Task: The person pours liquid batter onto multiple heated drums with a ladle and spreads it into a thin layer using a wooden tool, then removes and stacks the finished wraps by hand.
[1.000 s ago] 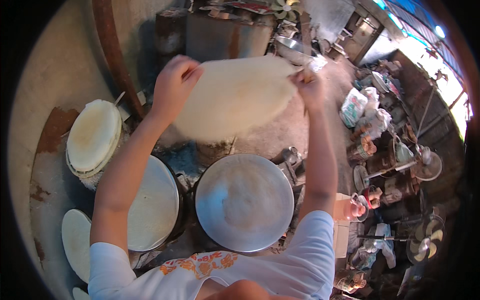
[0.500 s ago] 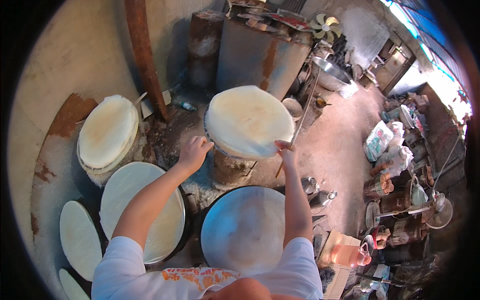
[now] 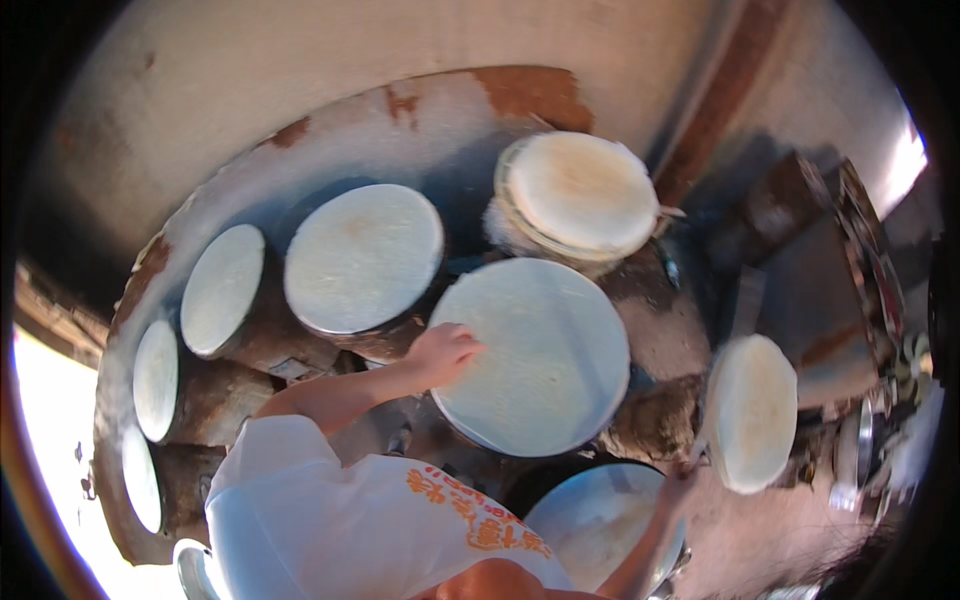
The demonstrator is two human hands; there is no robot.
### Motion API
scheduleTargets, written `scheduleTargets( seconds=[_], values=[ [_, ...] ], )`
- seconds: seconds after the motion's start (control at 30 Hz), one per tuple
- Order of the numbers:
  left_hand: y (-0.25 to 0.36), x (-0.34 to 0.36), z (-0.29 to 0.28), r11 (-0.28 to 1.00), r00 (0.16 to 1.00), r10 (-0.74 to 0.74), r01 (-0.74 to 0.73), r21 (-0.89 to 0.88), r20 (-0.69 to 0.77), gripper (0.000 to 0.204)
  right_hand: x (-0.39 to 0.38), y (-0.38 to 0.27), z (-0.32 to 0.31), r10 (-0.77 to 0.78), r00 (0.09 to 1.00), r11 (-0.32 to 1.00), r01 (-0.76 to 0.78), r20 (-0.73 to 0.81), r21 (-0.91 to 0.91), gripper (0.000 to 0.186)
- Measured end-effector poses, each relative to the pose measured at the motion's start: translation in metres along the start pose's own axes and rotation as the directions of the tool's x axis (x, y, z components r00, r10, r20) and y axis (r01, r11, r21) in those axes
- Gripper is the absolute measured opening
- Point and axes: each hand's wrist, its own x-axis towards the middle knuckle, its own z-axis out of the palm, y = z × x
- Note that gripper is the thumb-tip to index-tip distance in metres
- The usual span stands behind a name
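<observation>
My left hand, its fingers curled, is over the left part of a large round griddle covered by a thin pale sheet of batter or flatbread. Whatever the fingers may hold is hidden. At the lower right, my right hand closes on a long thin stick, blurred and pointing away past a round stack of pale flatbreads. Nearer to me lies a bare grey round griddle, partly behind my right arm.
Another flatbread stack stands beyond the covered griddle. Several pale-topped round griddles, one of them here, curve away leftward along a low sooty wall. A rusty post and metal drum stand at far right.
My view has turned left, so the flatbread stack between my hands now appears at the right. My left hand has gone from beside that stack to over the covered griddle; my right keeps the stick.
</observation>
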Motion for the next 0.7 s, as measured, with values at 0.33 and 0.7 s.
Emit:
scheduleTargets(
  seconds=[0.33, 0.7],
  values=[
    [-0.242, -0.181, -0.142, 0.839, 0.827, -0.436, 0.516, 0.173, -0.354, 0.037, -0.098, -0.235, 0.239, -0.198, 0.914, 0.952, 0.265, 0.354, -0.152, 0.037],
    [-0.427, -0.092, -0.147, 0.631, 0.584, -0.740, 0.775, -0.043, -0.334, 0.056, -0.021, -0.355, 0.455, -0.370, 0.786, 0.884, 0.461, 0.495, -0.071, 0.030]
  ],
)
